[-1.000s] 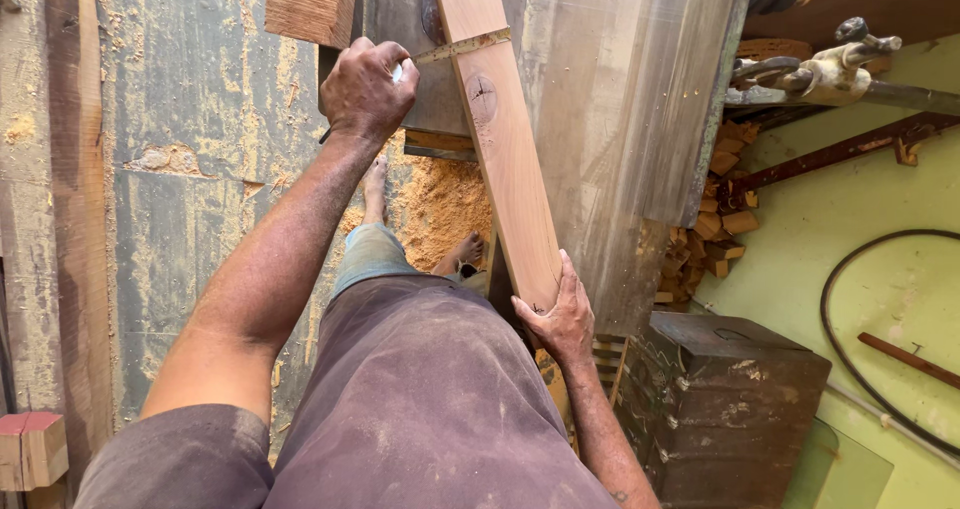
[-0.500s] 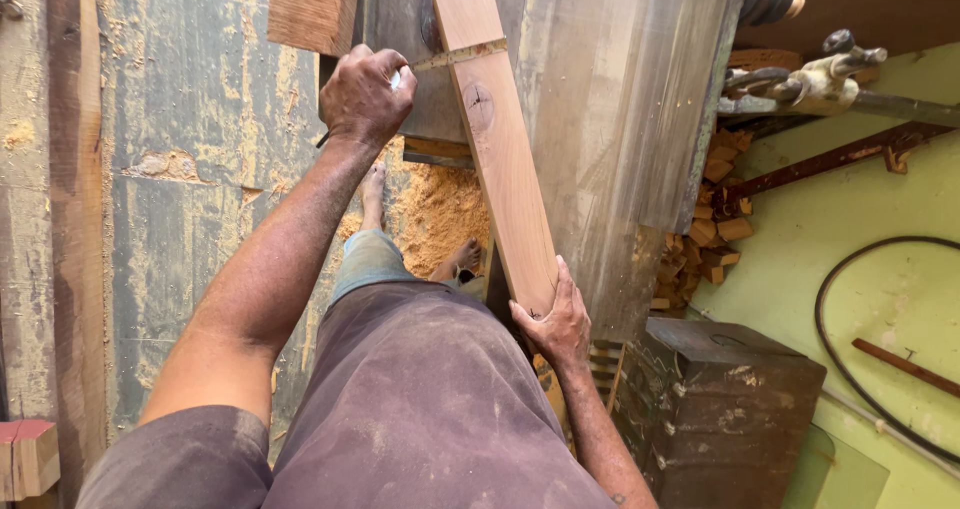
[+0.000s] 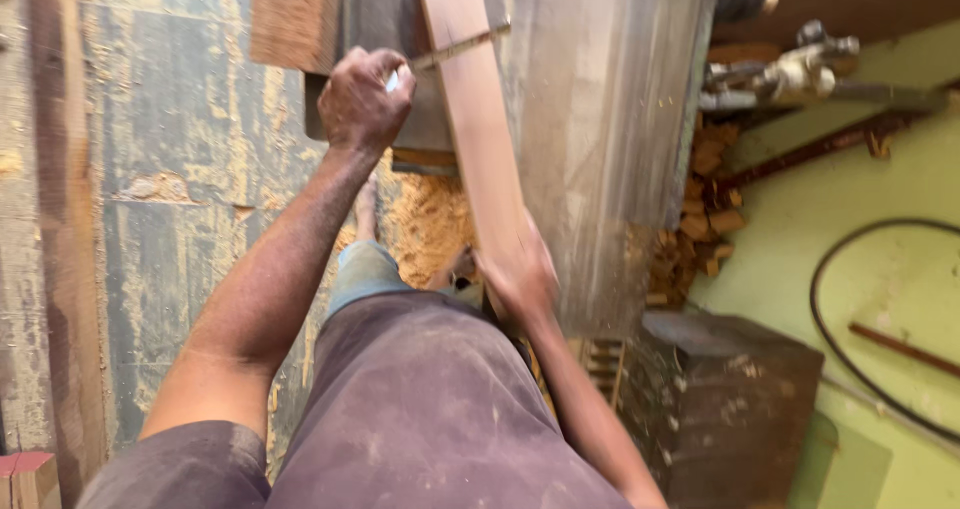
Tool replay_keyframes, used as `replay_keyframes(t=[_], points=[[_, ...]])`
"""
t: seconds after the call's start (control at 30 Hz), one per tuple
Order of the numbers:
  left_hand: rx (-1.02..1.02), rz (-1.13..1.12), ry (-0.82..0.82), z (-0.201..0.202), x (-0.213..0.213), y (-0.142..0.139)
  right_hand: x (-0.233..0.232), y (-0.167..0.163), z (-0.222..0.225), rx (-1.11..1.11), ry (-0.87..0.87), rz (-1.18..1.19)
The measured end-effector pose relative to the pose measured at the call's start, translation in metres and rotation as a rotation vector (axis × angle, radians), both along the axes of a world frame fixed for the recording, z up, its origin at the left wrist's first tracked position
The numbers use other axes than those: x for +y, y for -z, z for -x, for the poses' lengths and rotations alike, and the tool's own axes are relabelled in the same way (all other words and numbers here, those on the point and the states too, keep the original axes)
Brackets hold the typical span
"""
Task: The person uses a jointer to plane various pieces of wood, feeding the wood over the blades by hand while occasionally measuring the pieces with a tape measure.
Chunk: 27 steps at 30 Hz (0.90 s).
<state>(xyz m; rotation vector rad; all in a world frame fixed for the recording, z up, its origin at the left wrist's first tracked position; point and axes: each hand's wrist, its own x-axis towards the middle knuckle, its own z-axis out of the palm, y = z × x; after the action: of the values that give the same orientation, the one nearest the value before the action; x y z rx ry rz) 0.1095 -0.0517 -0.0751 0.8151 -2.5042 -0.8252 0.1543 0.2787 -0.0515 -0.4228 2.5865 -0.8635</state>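
Note:
A long reddish wooden plank (image 3: pixel 478 119) lies lengthwise on a grey metal machine table (image 3: pixel 600 149), running from the top edge down toward me. My left hand (image 3: pixel 365 99) is closed around the end of a thin metal ruler (image 3: pixel 455 49) laid crosswise on the plank's upper part. My right hand (image 3: pixel 520 274), blurred by motion, grips the plank's near end. My dusty dark trousers (image 3: pixel 430 409) fill the lower middle of the view.
Sawdust (image 3: pixel 430 224) is heaped on the floor below the machine. A second wooden block (image 3: pixel 295 14) sits at the top left. Wood offcuts (image 3: pixel 700 229) are piled right of the machine, beside a dark metal box (image 3: pixel 730 399), a black cable (image 3: pixel 850 339) and a green wall.
The plank has slid away toward the top of the view, and my right hand has followed it upward. My left hand keeps the ruler across the plank.

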Motion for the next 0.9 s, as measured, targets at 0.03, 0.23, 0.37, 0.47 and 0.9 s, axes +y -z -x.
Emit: replay_keyframes(t=[0.03,0.23,0.37,0.47,0.9], points=[[-0.022,-0.007,0.014,0.0,0.006,-0.004,-0.021,0.006,0.013,0.094,-0.032,0.054],[-0.146,-0.011,0.076,-0.04,0.023,-0.041,-0.086,0.011,0.051,0.326,-0.138,0.06],[-0.281,-0.021,0.086,-0.074,0.031,-0.052,-0.096,0.008,0.047,0.125,-0.017,0.053],[-0.314,-0.018,0.116,-0.076,0.031,-0.047,-0.097,0.012,0.047,0.099,0.014,0.076],[-0.298,0.03,0.191,-0.075,0.019,-0.02,-0.095,0.023,0.05,0.091,-0.024,0.032]])
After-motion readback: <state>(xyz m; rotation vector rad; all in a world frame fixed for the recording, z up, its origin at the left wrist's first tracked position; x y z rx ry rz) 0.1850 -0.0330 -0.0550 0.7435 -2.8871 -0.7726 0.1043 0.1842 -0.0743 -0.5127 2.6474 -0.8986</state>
